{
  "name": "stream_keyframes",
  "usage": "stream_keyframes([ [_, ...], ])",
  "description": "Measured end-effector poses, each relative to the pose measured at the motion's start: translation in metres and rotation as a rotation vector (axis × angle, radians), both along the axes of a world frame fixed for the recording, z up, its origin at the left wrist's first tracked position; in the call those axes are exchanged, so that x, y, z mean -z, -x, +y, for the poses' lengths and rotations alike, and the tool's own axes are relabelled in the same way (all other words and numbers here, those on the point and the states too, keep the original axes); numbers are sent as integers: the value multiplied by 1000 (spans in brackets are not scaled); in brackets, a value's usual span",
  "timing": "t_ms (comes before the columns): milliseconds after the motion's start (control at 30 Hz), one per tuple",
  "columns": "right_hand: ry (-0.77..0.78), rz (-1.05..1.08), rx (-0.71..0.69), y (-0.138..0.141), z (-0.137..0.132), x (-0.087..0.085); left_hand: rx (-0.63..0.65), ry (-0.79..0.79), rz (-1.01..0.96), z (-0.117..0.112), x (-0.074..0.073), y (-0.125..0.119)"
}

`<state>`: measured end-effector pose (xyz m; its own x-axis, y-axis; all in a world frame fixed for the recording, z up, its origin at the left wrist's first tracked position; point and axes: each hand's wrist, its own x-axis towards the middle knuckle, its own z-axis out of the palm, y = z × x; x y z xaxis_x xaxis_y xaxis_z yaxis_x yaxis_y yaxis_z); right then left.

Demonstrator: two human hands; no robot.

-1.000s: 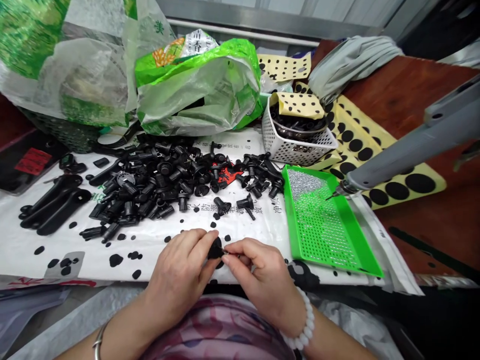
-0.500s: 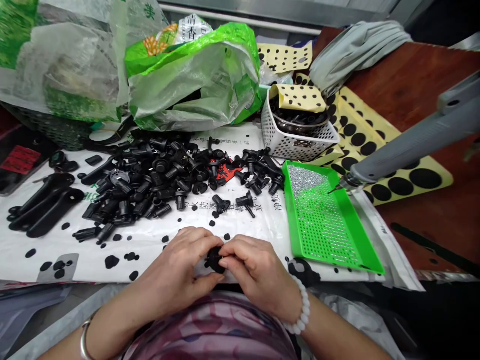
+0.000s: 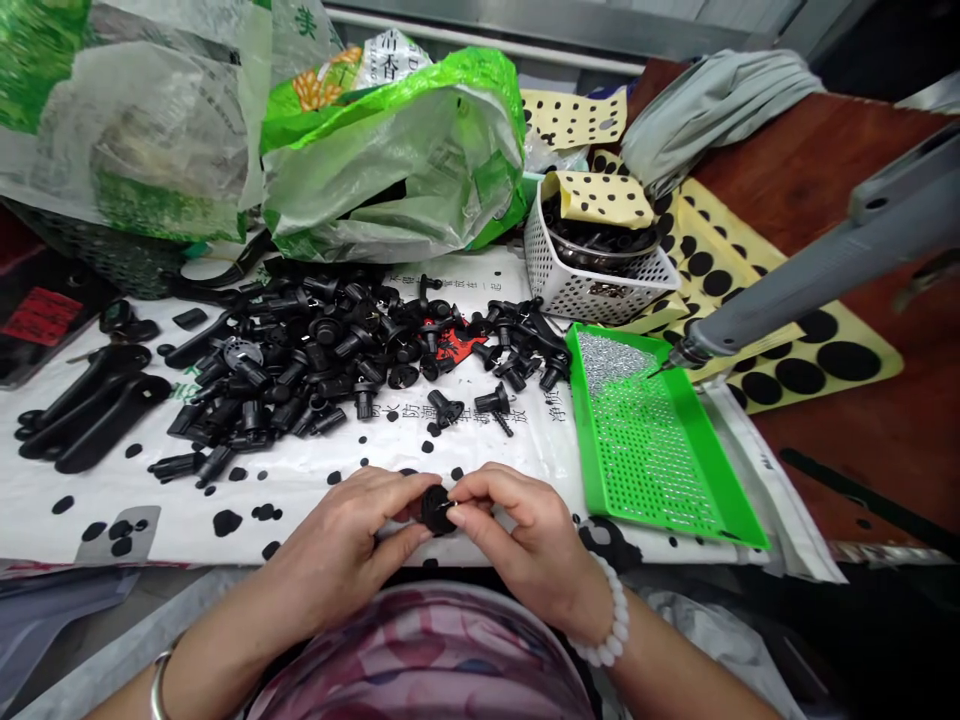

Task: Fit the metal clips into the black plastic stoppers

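Observation:
My left hand [image 3: 352, 545] and my right hand [image 3: 517, 535] meet at the near edge of the table, both pinching one small round black plastic part [image 3: 435, 508] between thumb and fingers. The right fingertips press on the part's right side, where something small and pale shows; I cannot make out what it is. Just beyond the hands lies a heap of similar black plastic parts [image 3: 315, 350] on a white printed sheet [image 3: 300, 480].
A green perforated tray [image 3: 660, 450] holding tiny screws lies to the right. A grey electric screwdriver [image 3: 817, 270] hangs above it. Behind stand a white basket [image 3: 592, 290] of black parts, green plastic bags [image 3: 390, 150] and yellow sheets of black round pads [image 3: 757, 330]. Long black pieces [image 3: 82, 410] lie at left.
The hands closed together over the black part half a second ago, then eased slightly apart; they sit a little nearer to me. The view shifted slightly.

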<state>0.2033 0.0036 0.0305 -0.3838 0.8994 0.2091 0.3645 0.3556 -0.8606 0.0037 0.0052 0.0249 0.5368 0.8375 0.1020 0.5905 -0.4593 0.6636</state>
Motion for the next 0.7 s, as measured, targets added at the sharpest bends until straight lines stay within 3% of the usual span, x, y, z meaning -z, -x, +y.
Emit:
stream_keyframes([
  [167, 16, 29, 30, 4, -1, 6, 15, -5, 19, -2, 0, -1],
  [400, -128, 74, 30, 2, -3, 1, 11, -19, -20, -2, -3, -4],
  [700, -206, 78, -6, 9, -2, 2, -115, 9, -142, -3, 5, -8],
])
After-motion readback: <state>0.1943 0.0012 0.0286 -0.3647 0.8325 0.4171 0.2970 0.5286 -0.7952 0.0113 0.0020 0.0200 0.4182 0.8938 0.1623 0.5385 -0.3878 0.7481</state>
